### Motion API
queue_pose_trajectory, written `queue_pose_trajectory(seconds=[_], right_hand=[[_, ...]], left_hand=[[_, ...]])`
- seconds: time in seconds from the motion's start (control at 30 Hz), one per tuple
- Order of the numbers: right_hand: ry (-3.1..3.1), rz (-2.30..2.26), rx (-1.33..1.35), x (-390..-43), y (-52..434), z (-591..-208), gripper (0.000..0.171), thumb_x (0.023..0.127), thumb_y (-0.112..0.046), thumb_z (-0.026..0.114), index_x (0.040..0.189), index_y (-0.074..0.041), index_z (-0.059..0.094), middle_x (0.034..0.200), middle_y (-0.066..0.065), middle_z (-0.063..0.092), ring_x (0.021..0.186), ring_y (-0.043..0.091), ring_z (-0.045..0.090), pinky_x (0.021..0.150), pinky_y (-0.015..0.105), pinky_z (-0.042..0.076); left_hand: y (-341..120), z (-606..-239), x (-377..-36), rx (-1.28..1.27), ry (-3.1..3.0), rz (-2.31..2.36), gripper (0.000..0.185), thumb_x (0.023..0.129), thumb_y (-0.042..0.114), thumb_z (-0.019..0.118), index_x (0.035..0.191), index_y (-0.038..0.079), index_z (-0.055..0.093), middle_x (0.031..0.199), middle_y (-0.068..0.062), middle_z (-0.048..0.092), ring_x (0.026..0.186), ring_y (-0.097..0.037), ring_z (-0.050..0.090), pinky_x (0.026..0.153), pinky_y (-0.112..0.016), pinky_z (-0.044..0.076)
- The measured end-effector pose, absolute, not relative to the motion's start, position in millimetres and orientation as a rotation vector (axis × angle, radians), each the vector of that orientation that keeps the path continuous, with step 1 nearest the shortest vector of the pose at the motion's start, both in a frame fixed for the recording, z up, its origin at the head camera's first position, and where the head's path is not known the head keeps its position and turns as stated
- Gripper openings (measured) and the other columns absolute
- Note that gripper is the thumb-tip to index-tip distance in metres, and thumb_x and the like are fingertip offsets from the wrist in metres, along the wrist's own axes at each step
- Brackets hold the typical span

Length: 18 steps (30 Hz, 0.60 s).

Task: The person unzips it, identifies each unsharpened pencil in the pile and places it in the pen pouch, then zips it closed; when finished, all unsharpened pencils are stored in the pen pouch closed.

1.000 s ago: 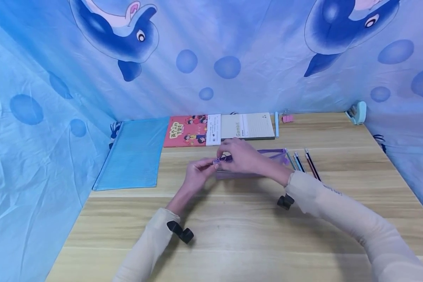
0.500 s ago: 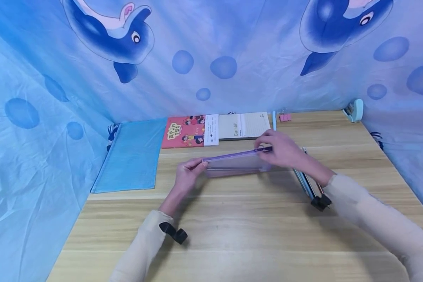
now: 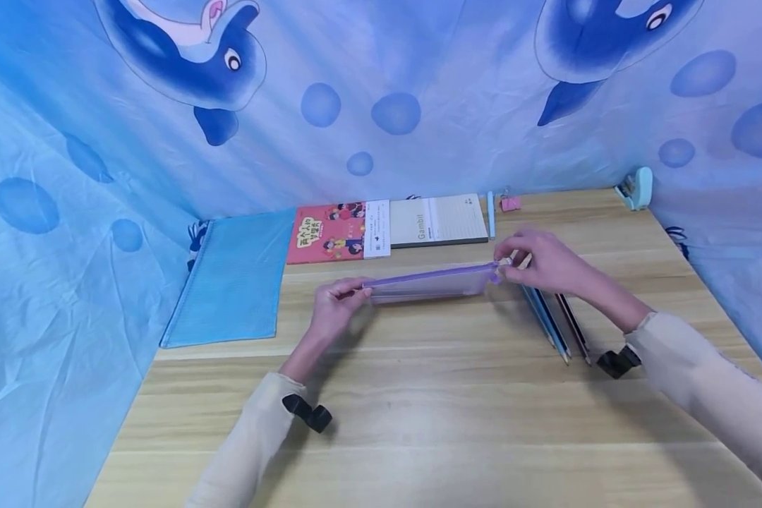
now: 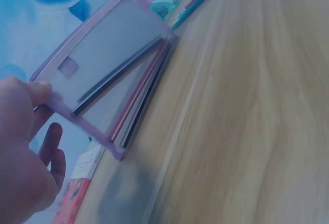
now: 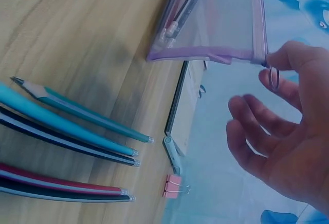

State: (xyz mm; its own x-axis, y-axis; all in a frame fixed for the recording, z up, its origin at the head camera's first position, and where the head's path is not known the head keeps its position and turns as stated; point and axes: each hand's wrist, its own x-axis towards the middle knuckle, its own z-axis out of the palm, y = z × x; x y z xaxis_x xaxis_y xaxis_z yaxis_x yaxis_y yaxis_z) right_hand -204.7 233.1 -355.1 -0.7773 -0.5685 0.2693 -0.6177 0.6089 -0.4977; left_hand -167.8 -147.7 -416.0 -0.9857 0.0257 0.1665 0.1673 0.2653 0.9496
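Observation:
A see-through purple zip pencil pouch is held up on its long edge, with several pencils showing inside through its clear side. At its left top corner my left hand pinches the edge between thumb and forefinger. My right hand is at the other end of the zip, thumb and forefinger pinching the zip pull with its metal ring; the remaining fingers curve loosely. Along the top, the purple zip runs in one line from hand to hand.
Several striped pencils lie on the wooden table below my right hand. Behind the pouch are a red book, a notebook, a light blue pen and a pink binder clip. A blue folder lies left, a mint stapler far right.
My right hand has travelled with the zip pull from the pouch's left end to its right end. The left hand keeps its pinch on the left corner, and the zip now lies straight.

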Motion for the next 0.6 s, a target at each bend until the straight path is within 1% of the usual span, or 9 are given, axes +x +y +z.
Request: queue_pose_trajectory(seconds=[0.13, 0.3, 0.37, 0.47, 0.6], right_hand=[[-2.76, 0.955, 1.103, -202.0, 235.0, -354.4, 0.015, 0.083, -0.002, 0.069, 0.097, -0.007, 0.072, 0.088, 0.0, 0.067, 0.076, 0.014, 0.064, 0.062, 0.029, 0.056], [-2.808, 0.977, 1.22, -198.7, 236.2, -363.4, 0.018, 0.08, 0.001, 0.071, 0.094, -0.01, 0.073, 0.085, -0.005, 0.066, 0.075, 0.011, 0.061, 0.061, 0.028, 0.054], [-2.849, 0.953, 1.251, -193.8, 235.6, -372.4, 0.018, 0.08, 0.001, 0.073, 0.094, -0.011, 0.073, 0.083, -0.007, 0.065, 0.074, 0.011, 0.058, 0.061, 0.028, 0.052], [-2.906, 0.901, 1.295, -181.0, 233.6, -387.7, 0.017, 0.08, -0.004, 0.077, 0.095, -0.012, 0.073, 0.084, -0.009, 0.064, 0.074, 0.01, 0.057, 0.063, 0.027, 0.052], [-2.947, 0.843, 1.347, -164.0, 229.3, -406.9, 0.013, 0.083, -0.011, 0.077, 0.094, -0.014, 0.072, 0.084, -0.01, 0.062, 0.075, 0.008, 0.055, 0.065, 0.026, 0.052]], left_hand=[[-151.0, -415.2, -165.3, -0.285, -2.462, -1.717, 0.021, 0.085, 0.0, 0.075, 0.107, 0.001, 0.076, 0.107, -0.012, 0.073, 0.097, -0.024, 0.063, 0.085, -0.034, 0.053], [-153.8, -421.3, -162.9, -0.523, -2.507, -1.53, 0.026, 0.081, -0.01, 0.074, 0.103, 0.003, 0.077, 0.108, -0.011, 0.073, 0.105, -0.029, 0.066, 0.096, -0.047, 0.05], [-155.2, -424.7, -158.7, -0.604, -2.537, -1.453, 0.029, 0.078, -0.012, 0.074, 0.103, 0.004, 0.077, 0.11, -0.011, 0.072, 0.107, -0.03, 0.065, 0.099, -0.05, 0.047], [-157.5, -430.6, -148.8, -0.676, -2.623, -1.331, 0.032, 0.074, -0.011, 0.077, 0.102, 0.005, 0.077, 0.112, -0.011, 0.071, 0.109, -0.031, 0.063, 0.101, -0.053, 0.044], [-160.4, -437.5, -136.1, -0.756, -2.732, -1.209, 0.031, 0.073, -0.006, 0.081, 0.1, 0.006, 0.077, 0.115, -0.01, 0.07, 0.111, -0.032, 0.06, 0.1, -0.052, 0.042]])
